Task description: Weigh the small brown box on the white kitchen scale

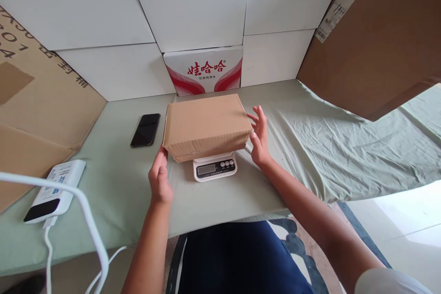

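A closed brown cardboard box is over a small white digital scale, which it largely hides. Only the scale's front, with its display and several buttons, shows below the box, and I read no figures on it. At the box's lower left corner, my left hand holds its side, the fingertips partly hidden behind the cardboard. On the opposite side my right hand has its thumb at the front corner and some fingers spread along the edge. Whether the box's full weight rests on the scale, I cannot tell.
A black phone lies left of the box. Farther left is a white power bank with a white cable. White boxes line the back, and large brown cartons stand at both sides. Green cloth covers the table.
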`<state>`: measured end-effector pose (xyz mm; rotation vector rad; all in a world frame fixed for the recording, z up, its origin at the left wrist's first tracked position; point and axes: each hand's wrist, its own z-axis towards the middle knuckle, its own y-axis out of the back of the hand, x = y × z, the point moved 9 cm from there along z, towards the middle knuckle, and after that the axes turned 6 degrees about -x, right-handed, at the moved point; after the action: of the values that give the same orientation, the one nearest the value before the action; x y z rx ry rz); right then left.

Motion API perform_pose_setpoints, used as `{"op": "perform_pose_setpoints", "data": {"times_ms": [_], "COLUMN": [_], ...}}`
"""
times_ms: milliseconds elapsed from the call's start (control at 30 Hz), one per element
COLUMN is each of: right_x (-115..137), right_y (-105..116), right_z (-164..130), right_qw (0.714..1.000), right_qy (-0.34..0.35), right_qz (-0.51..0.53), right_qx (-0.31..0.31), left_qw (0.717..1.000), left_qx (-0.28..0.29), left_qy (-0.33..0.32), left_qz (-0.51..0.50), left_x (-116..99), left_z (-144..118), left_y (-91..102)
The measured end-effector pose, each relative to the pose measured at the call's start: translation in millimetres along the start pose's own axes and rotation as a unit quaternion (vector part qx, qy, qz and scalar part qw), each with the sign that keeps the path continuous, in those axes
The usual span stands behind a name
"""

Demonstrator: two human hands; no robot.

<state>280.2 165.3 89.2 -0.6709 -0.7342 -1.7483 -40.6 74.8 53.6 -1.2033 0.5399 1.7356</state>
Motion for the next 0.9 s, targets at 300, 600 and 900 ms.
{"op": "perform_pose_setpoints", "data": {"times_ms": [300,600,900], "right_x": [3,18,-51], "right_y": [-14,-9,-56], "right_z": [-7,20,78], "right_qw": [0.998,0.997,0.998], "right_qy": [-0.013,-0.006,-0.030], "right_qz": [0.036,0.067,0.057], "right_qx": [0.055,0.026,0.019], "left_qw": [0.999,0.998,0.990], "left_qx": [0.007,0.032,0.041], "left_qy": [0.036,0.033,0.116], "left_qz": [0.003,-0.038,-0.073], "left_x": [10,-5,64], "left_z": [-1,25,113], "left_y": [-1.1,-18.8,-67.0]}}
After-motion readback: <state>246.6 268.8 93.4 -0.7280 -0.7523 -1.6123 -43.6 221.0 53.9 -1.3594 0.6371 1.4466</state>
